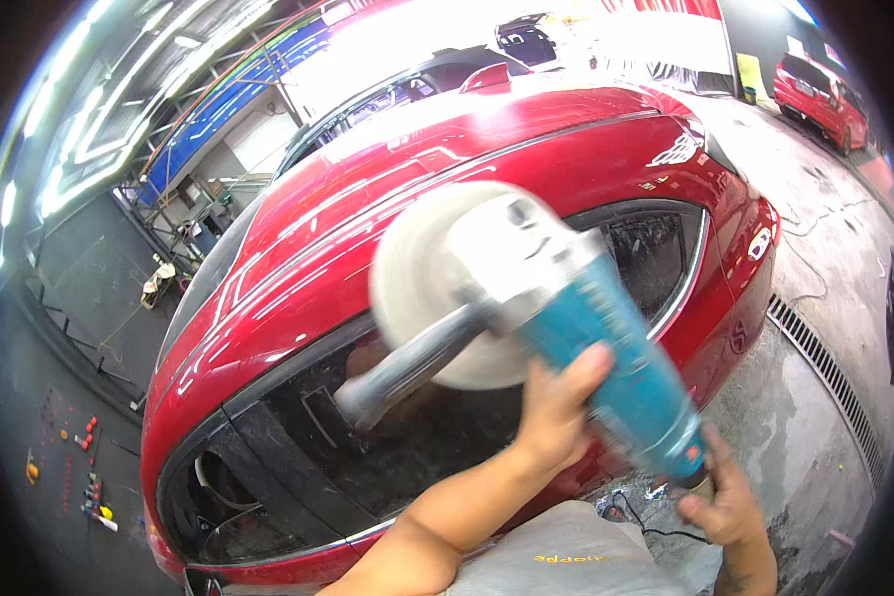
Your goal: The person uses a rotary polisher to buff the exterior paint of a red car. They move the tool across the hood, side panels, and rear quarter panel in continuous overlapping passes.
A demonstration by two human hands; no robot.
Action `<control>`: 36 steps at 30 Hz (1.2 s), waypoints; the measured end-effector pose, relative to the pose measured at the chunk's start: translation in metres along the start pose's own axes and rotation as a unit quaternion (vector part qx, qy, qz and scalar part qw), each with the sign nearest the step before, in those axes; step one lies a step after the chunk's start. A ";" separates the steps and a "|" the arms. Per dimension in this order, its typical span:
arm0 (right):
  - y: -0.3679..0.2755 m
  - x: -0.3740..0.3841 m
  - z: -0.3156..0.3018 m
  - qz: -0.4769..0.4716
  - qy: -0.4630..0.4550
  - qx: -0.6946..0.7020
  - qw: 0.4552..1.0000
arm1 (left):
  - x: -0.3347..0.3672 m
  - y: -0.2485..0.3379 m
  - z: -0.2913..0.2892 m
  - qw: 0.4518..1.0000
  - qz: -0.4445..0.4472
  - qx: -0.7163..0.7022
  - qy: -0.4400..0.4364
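Note:
A teal rotary polisher point(606, 338) with a silver head is held tilted in front of the red car point(348, 228). Its round off-white pad point(412, 268) faces the car's side and roof edge, and I cannot tell whether it touches. The black side handle point(417, 363) sticks out to the left with no hand on it. My left hand point(563, 407) is closed under the teal body, thumb up along its side. At the tool's rear end, where the cord leaves, my right hand point(727, 497) is wrapped around it. Some fingers are hidden behind the tool.
Dark side windows point(308, 437) lie below the roof edge. A black cord point(670, 533) hangs near my grey shirt point(566, 556). A floor drain grate point(829, 382) runs along the right. Another red car point(819, 99) stands far right. Small bottles and tools point(94, 497) are at the left.

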State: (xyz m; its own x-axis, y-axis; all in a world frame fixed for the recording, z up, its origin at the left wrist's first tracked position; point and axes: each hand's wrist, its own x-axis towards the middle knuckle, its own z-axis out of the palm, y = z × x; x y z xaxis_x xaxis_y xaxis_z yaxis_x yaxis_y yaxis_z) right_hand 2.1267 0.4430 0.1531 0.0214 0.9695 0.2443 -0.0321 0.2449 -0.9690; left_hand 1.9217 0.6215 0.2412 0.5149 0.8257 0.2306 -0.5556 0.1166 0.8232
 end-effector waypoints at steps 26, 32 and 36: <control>0.067 0.008 0.032 0.108 -0.102 -0.093 0.985 | -0.039 -0.015 -0.059 0.999 -0.017 0.048 -0.012; 0.110 -0.005 -0.020 0.136 0.089 -0.030 0.986 | 0.065 -0.062 0.001 0.997 -0.037 0.034 -0.063; 0.102 0.004 -0.011 0.129 0.091 -0.034 0.987 | 0.062 -0.061 -0.010 0.994 -0.069 0.027 -0.076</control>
State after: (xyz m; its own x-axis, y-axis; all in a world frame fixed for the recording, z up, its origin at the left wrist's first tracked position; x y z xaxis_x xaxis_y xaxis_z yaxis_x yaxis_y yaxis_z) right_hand 2.1346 0.4718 0.0550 0.2009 0.9795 -0.0150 0.0070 -0.0167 -0.9998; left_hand 1.9810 0.6712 0.1997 0.6794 0.7098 0.1860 -0.4389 0.1900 0.8782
